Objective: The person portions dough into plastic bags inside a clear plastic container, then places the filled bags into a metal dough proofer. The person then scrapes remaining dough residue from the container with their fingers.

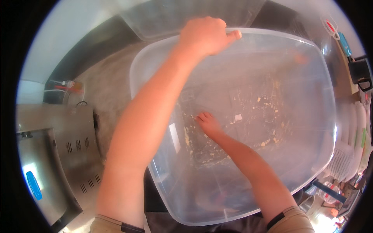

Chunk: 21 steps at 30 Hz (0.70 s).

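Observation:
A large clear plastic bin (pixel 332 102) lies open before me, with pale crumbs and smears on its bottom. My left hand (pixel 205 36) grips the bin's far rim, the fingers curled over it and the thumb along it. Deep inside, my right hand (pixel 208 125) is at the bottom with its fingers bent; whether something small is under the fingers cannot be told. A small white square piece (pixel 238 117) lies to the right of that hand.
At the left stands a stainless steel appliance (pixel 78 125) with vent slots, a blue object (pixel 34 185) on it. Another clear plastic container (pixel 189 14) is beyond the bin. White sacks (pixel 346 154) are stacked at the right, below a shelf edge with a black-handled item (pixel 360 71).

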Motion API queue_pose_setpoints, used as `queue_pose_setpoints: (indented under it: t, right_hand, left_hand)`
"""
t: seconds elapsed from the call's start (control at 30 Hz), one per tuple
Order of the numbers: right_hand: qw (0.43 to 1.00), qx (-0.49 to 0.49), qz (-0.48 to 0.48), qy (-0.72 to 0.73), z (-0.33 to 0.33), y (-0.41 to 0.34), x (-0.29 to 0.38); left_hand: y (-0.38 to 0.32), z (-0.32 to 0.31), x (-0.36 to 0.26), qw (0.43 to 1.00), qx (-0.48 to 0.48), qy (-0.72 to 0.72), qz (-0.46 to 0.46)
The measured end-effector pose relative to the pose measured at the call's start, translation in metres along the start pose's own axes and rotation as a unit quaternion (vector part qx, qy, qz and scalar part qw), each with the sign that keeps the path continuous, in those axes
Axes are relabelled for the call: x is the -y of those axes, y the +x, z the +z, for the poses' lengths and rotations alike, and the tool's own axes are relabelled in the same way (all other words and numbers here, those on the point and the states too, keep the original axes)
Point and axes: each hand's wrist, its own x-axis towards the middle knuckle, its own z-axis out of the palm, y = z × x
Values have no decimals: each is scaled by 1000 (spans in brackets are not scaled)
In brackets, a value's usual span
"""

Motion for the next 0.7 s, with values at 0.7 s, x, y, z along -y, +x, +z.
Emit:
queue_pose_setpoints:
  t: [0.7]
  right_hand:
    - [983,-50,178,22,-89,-53,-49]
  left_hand:
    - [-225,-31,57,969,-122,-46,-208]
